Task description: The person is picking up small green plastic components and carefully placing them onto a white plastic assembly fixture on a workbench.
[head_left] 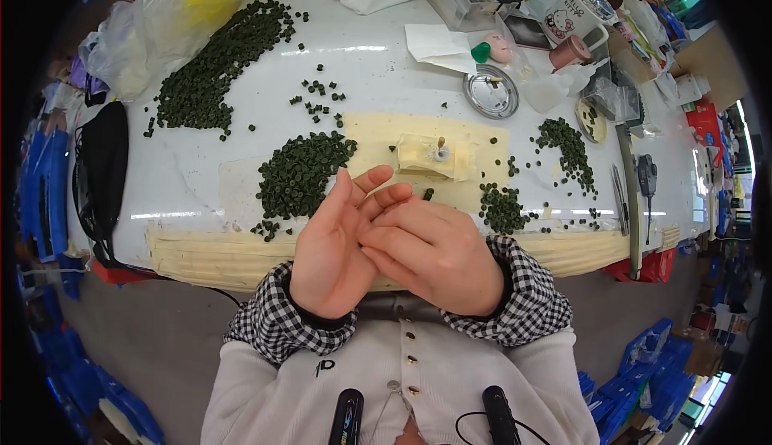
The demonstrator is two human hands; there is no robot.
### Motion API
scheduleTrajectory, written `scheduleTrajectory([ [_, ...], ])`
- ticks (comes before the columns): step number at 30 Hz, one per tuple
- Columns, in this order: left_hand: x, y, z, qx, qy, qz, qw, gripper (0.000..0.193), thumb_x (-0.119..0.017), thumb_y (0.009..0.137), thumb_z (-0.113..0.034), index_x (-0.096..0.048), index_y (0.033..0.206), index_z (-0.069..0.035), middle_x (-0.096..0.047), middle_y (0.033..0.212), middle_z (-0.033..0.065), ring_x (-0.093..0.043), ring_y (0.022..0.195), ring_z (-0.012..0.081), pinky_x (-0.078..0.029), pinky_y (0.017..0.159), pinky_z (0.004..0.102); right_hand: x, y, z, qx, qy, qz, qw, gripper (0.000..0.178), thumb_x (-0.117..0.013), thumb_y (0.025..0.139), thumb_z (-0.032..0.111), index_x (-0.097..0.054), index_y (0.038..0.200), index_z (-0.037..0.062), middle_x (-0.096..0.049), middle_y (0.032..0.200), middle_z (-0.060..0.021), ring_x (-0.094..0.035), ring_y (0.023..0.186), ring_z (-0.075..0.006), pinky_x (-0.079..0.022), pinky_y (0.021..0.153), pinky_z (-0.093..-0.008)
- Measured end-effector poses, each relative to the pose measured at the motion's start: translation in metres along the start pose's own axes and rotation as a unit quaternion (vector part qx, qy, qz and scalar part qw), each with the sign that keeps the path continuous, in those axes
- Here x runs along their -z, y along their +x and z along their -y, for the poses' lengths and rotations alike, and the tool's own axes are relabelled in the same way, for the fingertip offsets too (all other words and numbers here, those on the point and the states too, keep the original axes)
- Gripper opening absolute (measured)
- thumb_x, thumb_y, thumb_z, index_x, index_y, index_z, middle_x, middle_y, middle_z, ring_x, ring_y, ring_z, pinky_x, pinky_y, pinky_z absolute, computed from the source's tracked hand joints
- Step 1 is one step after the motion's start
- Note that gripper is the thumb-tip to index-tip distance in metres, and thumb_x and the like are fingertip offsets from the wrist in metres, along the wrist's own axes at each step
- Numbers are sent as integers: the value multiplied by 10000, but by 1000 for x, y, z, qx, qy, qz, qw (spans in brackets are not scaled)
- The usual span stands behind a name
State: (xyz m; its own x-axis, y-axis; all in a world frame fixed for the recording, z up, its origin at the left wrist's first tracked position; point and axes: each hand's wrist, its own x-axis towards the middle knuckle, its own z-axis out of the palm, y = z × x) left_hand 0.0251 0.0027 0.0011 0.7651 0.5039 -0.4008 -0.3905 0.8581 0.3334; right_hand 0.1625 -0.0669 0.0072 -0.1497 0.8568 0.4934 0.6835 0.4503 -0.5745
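Observation:
My left hand is turned palm up at the table's front edge, its thumb and fingers apart and lightly curled. Against its palm rest the fingertips of my right hand, pressed together; whatever they pinch, if anything, is hidden. Just beyond the left hand lies a heap of small dark green spool-shaped parts. Past my fingertips, a tape-wrapped block with a small upright metal pin sits on a yellowish sheet. Another cluster of small green parts lies right of my right hand.
A larger green heap spreads at the far left beside plastic bags. At right are more green pieces, tweezers and a black-handled tool. Farther back stand a round metal lid, a pink spool and a white cup.

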Motion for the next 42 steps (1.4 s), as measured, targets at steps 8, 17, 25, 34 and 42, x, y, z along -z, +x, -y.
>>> scheduleTrajectory([
  [8,1,-5,1,11,107,68,992,267,-474,1000,-171,-569,1179,4,-610,1147,117,-593,1056,188,-475,959,333,29,-1,-4,-73,-68,-130,987,216,-721,696,-31,-662,899,14,-600,795,-86,-602,682,-236,-491,569,-305],
  [17,11,2,2,-19,91,78,993,172,-562,942,-58,-613,1098,-8,-652,1062,98,-633,984,167,-524,900,305,25,-6,-10,14,-71,-130,989,342,-731,658,-40,-680,993,10,-602,823,-82,-591,682,-219,-490,573,-294],
  [25,9,5,0,-74,126,62,987,183,-577,921,-17,-609,1101,-3,-671,1035,115,-659,934,166,-548,849,294,25,-7,-8,-25,-30,-117,992,338,-711,691,-74,-687,1015,18,-630,863,-101,-621,728,-223,-518,614,-285],
  [34,14,4,1,-148,209,86,963,201,-597,908,-28,-609,1107,0,-683,1003,129,-665,913,190,-548,825,317,29,-20,-16,-225,507,-163,816,165,-625,866,-44,-629,1029,-66,-669,941,-108,-664,845,-157,-560,766,-280],
  [42,9,4,2,-174,236,79,953,177,-611,890,19,-619,1066,31,-687,1006,146,-666,934,166,-543,828,274,34,-21,-18,-298,557,-99,769,208,-588,905,-12,-604,1103,-73,-685,973,-155,-677,910,-192,-556,831,-293],
])
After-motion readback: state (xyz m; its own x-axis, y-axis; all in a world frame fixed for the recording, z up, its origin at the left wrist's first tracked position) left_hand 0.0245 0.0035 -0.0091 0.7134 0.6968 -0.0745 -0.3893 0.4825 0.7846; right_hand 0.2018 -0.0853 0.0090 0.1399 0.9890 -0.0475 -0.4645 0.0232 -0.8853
